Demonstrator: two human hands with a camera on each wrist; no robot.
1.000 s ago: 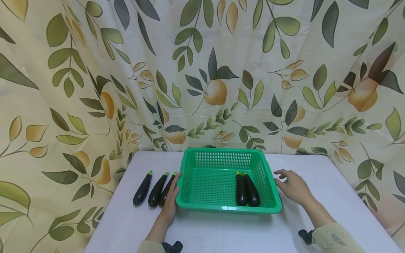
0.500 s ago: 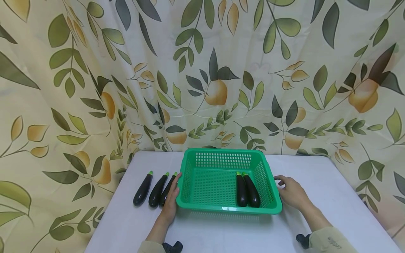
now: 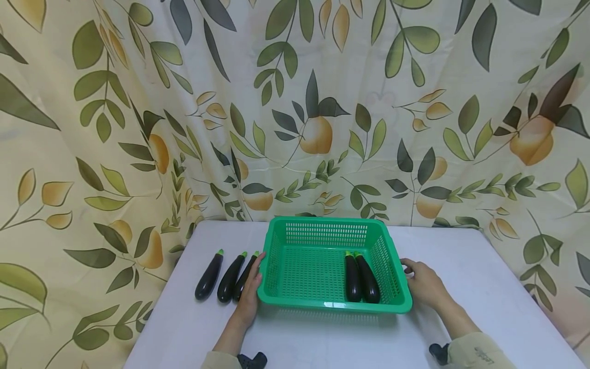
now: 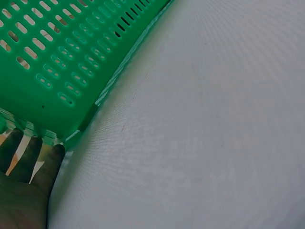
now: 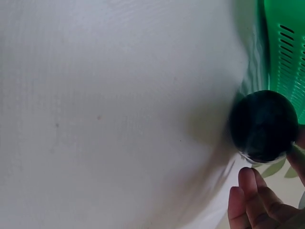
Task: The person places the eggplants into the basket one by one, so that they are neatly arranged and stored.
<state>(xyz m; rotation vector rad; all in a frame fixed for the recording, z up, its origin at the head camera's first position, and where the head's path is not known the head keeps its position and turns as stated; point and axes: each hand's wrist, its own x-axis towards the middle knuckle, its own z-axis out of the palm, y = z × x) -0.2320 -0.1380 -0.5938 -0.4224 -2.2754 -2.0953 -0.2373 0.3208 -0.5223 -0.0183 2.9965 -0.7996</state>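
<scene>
A green plastic basket (image 3: 309, 307) stands on the table with two dark eggplants (image 3: 360, 279) lying inside at its right. My left hand (image 3: 249, 297) rests against the basket's left wall with its fingers straight, as the left wrist view also shows its fingers (image 4: 43, 171) at the wall. My right hand (image 3: 426, 287) is at the basket's right side. In the right wrist view an eggplant (image 5: 263, 126) is seen end-on beside the basket, with my curled fingers (image 5: 252, 200) and thumb around it. That eggplant is mostly hidden in the head view.
Several eggplants, among them the leftmost eggplant (image 3: 209, 275), lie in a row left of the basket; the one nearest my left hand is partly covered. A white cloth covers the table (image 3: 341, 341). Behind it hangs a leaf-patterned curtain (image 3: 286, 118).
My right hand has moved a little left and down to the basket's right side, and its fingers have curled in. My left hand and the basket stay where they were.
</scene>
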